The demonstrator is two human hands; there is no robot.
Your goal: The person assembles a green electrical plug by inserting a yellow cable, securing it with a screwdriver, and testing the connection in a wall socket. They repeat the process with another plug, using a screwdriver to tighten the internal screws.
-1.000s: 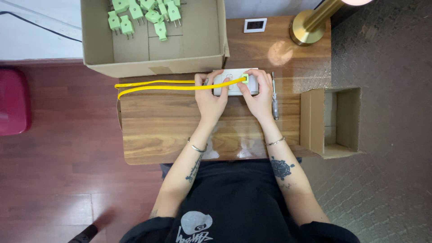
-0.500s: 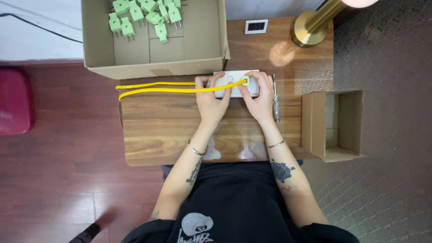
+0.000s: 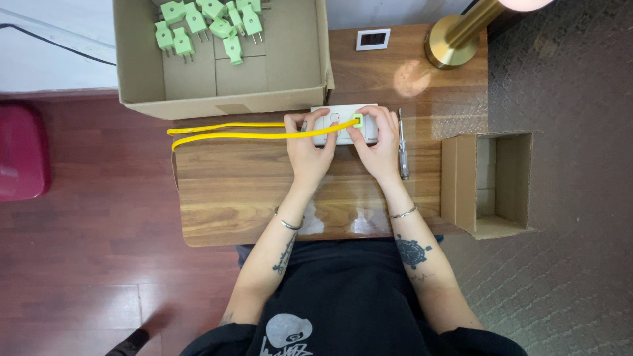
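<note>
Where the floor runs out at the far left, a dark red stool [image 3: 23, 153] stands well apart from the table [image 3: 264, 204]; at the table's far left corner sits a large open cardboard box [image 3: 290, 59], with a cluster of light green plugs [image 3: 204, 26] lying in its far left part; a yellow cable [image 3: 231, 132], doubled into two strands, runs from the table's left edge along the far side toward the middle; left hand [image 3: 310, 148] rests over the cable's near end, fingers curled on the left part of a white socket plate [image 3: 343, 124], pressing rather than clasping, so whether it truly holds anything cannot be told; socket plate lies flat near the far edge, just right of the big box's corner; a green plug [image 3: 357, 120] sits on the plate where the cable ends; right hand [image 3: 376, 145] lies on the plate's right part, fingertips at the green plug, grip narrow; a screwdriver [image 3: 401, 148] lies just beside the right hand, pointing to the far edge; a small white device with a dark screen [image 3: 372, 39] lies at the far edge; a brass lamp base [image 3: 452, 46] stands at the far right corner; a small open cardboard box [image 3: 491, 181] stands against the table's right edge.
</note>
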